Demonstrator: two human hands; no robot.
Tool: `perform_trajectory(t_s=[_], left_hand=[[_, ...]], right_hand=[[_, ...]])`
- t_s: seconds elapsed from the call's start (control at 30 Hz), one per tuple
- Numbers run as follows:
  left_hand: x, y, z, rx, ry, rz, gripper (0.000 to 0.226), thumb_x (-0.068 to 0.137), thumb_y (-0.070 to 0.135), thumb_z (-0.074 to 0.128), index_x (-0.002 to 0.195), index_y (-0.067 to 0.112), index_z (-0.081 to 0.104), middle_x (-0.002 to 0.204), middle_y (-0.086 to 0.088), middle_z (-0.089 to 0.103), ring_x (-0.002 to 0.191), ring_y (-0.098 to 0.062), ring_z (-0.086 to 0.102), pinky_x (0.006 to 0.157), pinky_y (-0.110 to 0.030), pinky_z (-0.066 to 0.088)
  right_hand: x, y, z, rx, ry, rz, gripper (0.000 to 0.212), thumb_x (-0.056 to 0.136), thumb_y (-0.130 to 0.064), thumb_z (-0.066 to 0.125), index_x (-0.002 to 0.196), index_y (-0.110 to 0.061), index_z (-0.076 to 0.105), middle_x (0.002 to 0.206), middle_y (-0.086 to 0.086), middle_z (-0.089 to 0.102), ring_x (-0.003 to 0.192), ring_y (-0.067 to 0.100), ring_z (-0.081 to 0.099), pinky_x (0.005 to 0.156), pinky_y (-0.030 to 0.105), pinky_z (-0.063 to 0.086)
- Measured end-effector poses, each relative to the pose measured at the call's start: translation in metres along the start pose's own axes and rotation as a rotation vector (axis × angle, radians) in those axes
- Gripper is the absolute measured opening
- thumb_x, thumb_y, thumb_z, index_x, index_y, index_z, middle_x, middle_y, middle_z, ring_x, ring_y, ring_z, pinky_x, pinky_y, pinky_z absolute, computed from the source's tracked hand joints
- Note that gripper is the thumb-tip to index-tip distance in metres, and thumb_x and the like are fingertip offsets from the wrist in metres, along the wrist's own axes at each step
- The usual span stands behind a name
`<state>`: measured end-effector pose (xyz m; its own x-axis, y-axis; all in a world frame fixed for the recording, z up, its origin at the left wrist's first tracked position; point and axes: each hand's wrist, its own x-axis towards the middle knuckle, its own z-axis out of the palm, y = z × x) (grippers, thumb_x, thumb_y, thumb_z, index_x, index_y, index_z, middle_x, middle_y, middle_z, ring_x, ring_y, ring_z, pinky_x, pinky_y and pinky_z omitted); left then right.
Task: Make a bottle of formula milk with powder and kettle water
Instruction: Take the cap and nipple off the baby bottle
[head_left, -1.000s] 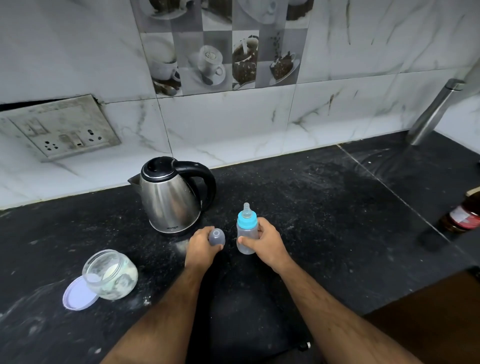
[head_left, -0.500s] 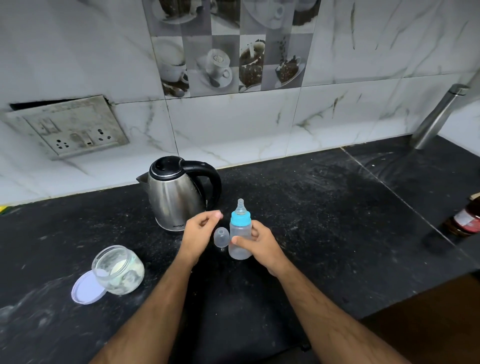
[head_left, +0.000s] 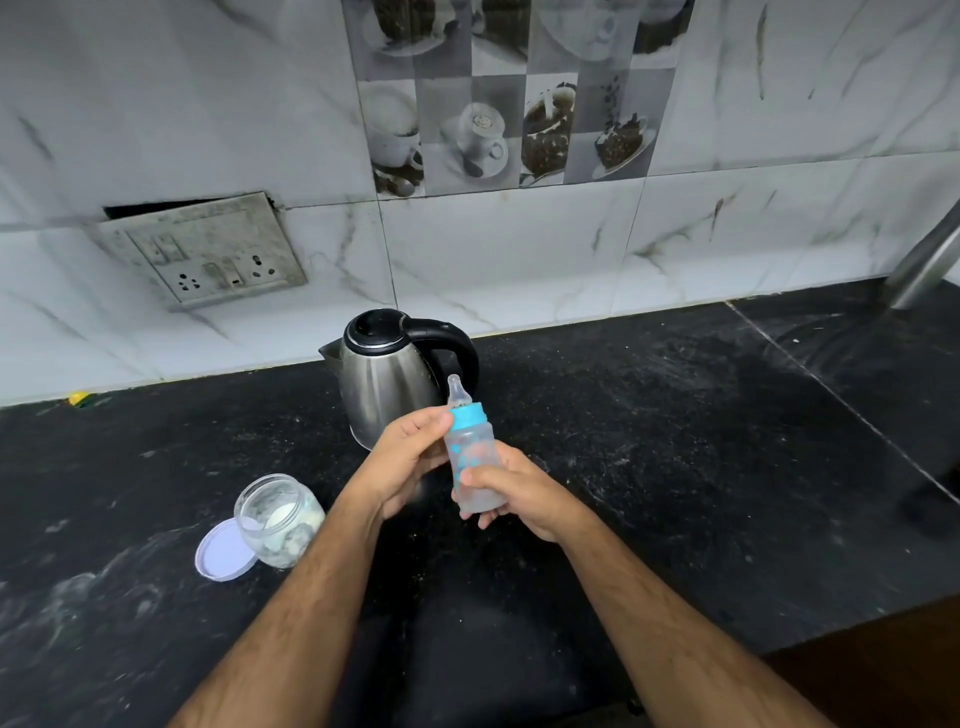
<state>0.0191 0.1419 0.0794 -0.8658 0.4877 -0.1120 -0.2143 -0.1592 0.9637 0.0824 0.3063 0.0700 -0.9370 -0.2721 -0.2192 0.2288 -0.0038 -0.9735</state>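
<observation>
A steel kettle (head_left: 387, 387) with a black lid and handle stands on the dark worktop (head_left: 675, 441) directly behind the grip, its body partly hidden by the person's fingers and by the bottle (head_left: 472, 457) held in front of it. Down and to the left of the grip, a small clear jar (head_left: 278, 519) lies tipped on its side, its mouth toward its pale lid (head_left: 223, 551), which rests flat on the worktop touching it; white powder sits inside the jar. A wall socket plate (head_left: 202, 249) hangs on the marbled tiles well above and to the left.

The bottle is lifted clear of the worktop between both hands, leaning slightly left. The right hand (head_left: 524, 493) is wrapped around its lower body, thumb across the front. The left hand (head_left: 400, 462) is closed at the blue collar, thumb and fingertips pressing on the ring. The bottle is small, cloudy and see-through, with blue and orange printing, a blue screw collar and a clear teat on top; whether it holds anything cannot be told.
</observation>
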Motion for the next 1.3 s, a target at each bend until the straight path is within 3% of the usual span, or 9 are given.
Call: perform_trajectory(t_s=[0.13,0.3,0.43,0.53,0.77,0.9,1.0,1.13,1.3], left_hand=[[-0.003,0.009,-0.009,-0.037,-0.131,-0.014,0.067,0.076,0.048,0.077,0.123,0.002,0.063,0.117,-0.016,0.068,0.102,-0.024,0.066,0.087,-0.035,0.055],[-0.007,0.011,-0.004,-0.226,-0.194,-0.05,0.078,0.07,0.042,0.084,0.131,0.003,0.055,0.136,-0.02,0.058,0.13,-0.031,0.053,0.107,-0.049,0.043],[-0.006,0.011,0.0,-0.176,-0.105,-0.042,0.059,0.072,0.044,0.082,0.118,0.01,0.067,0.121,-0.014,0.068,0.116,-0.026,0.062,0.105,-0.046,0.043],[-0.005,0.012,0.006,-0.136,-0.039,-0.043,0.036,0.086,0.031,0.062,0.115,0.01,0.067,0.115,-0.012,0.071,0.11,-0.023,0.064,0.099,-0.04,0.05],[-0.009,0.011,0.016,-0.027,0.047,0.004,0.032,0.092,0.026,0.056,0.115,0.006,0.066,0.109,-0.01,0.071,0.096,-0.02,0.067,0.084,-0.029,0.056],[-0.008,0.011,0.017,-0.003,0.102,0.057,0.033,0.094,0.022,0.056,0.119,0.001,0.064,0.107,-0.008,0.07,0.095,-0.015,0.065,0.085,-0.027,0.054],[-0.007,0.008,0.024,0.032,0.208,0.095,0.018,0.096,0.012,0.056,0.111,0.005,0.065,0.096,-0.004,0.071,0.084,-0.008,0.066,0.075,-0.02,0.055],[-0.003,-0.005,0.042,0.043,0.414,0.117,0.017,0.093,0.014,0.064,0.108,0.007,0.066,0.091,-0.004,0.074,0.083,-0.009,0.069,0.072,-0.02,0.055],[-0.004,0.006,0.034,-0.021,0.274,0.07,0.02,0.093,0.015,0.062,0.11,0.006,0.066,0.091,-0.004,0.073,0.083,-0.013,0.067,0.071,-0.021,0.054]], right_hand=[[0.001,-0.004,0.004,0.033,-0.089,-0.024,0.028,0.086,-0.026,0.057,0.107,-0.008,0.057,0.084,0.014,0.066,0.06,0.019,0.059,0.047,0.027,0.043],[0.0,-0.009,0.01,0.022,-0.142,-0.018,0.025,0.089,-0.028,0.052,0.102,-0.007,0.056,0.082,0.011,0.066,0.05,0.012,0.045,0.045,0.027,0.036],[0.003,-0.01,0.008,-0.019,-0.12,-0.008,0.029,0.086,-0.034,0.054,0.1,-0.01,0.058,0.081,0.011,0.068,0.047,0.011,0.04,0.045,0.026,0.034],[0.006,-0.006,0.009,-0.063,-0.054,-0.027,0.031,0.081,-0.038,0.056,0.094,-0.01,0.06,0.08,0.013,0.068,0.048,0.012,0.042,0.045,0.026,0.035],[0.008,-0.004,0.009,-0.146,0.062,-0.036,0.024,0.081,-0.03,0.06,0.094,-0.01,0.063,0.077,0.01,0.067,0.063,0.024,0.054,0.044,0.024,0.039],[0.012,-0.007,0.014,-0.228,0.167,-0.057,0.018,0.075,-0.031,0.065,0.087,-0.017,0.063,0.075,0.0,0.065,0.064,0.01,0.06,0.053,0.023,0.047],[0.016,-0.006,0.02,-0.571,0.389,-0.011,0.035,0.067,-0.048,0.063,0.09,-0.022,0.061,0.081,-0.005,0.068,0.076,0.015,0.065,0.069,0.038,0.054],[0.015,-0.003,0.027,-0.851,0.579,0.045,0.052,0.075,-0.064,0.059,0.104,-0.021,0.055,0.09,-0.002,0.069,0.082,0.021,0.066,0.066,0.032,0.047],[0.014,-0.003,0.018,-0.697,0.514,0.033,0.05,0.066,-0.058,0.063,0.102,-0.023,0.058,0.088,-0.006,0.068,0.079,0.016,0.065,0.069,0.034,0.052]])
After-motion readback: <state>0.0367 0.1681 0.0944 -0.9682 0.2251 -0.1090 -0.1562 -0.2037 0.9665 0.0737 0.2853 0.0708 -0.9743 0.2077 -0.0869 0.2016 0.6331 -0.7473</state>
